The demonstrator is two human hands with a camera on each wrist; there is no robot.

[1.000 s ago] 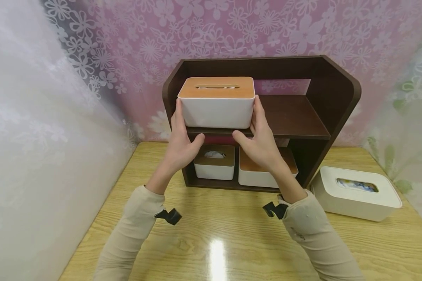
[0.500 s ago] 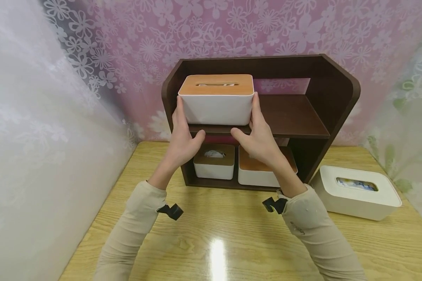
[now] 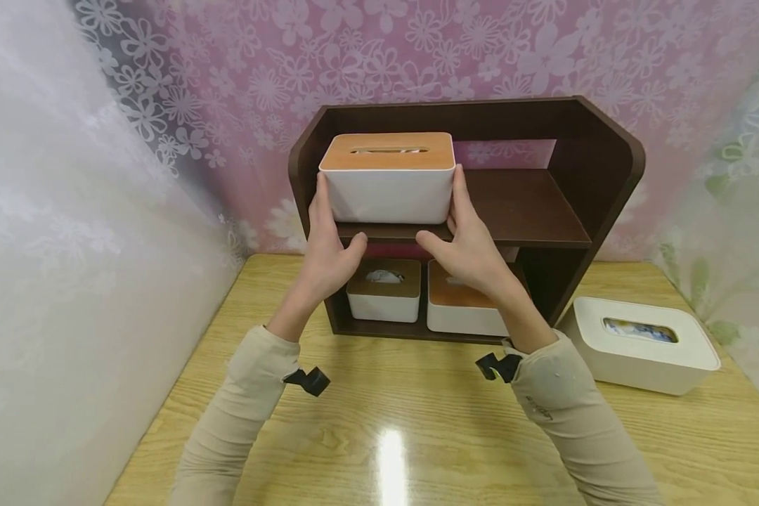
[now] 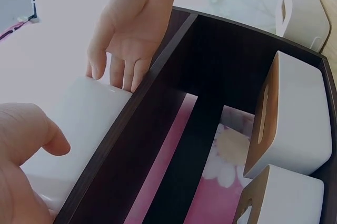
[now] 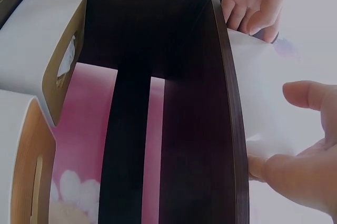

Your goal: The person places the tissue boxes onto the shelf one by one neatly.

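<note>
A white tissue box [image 3: 388,197] with an orange-brown wood-look lid sits on the left of the dark brown rack's [image 3: 519,204] upper shelf. My left hand [image 3: 329,246] lies against its left end, fingers straight and thumb apart from it. Against the right end, my right hand [image 3: 471,256] presses with extended fingers; its thumb also stands off the box. From the left wrist view, the white front of the tissue box [image 4: 79,129] shows between both hands. In the right wrist view, the right thumb hovers before the tissue box [image 5: 263,92].
On the lower shelf stand a smaller tissue box [image 3: 384,307] and a wider box [image 3: 464,320], partly hidden by the right hand. A cream tissue box [image 3: 645,348] rests on the wooden table [image 3: 354,422] right of the rack. Flowered curtains [image 3: 240,91] hang behind.
Between both hands, the tissue box has shifted slightly back on the upper shelf, mostly during the first half second. The hands followed it and keep the same pose.
</note>
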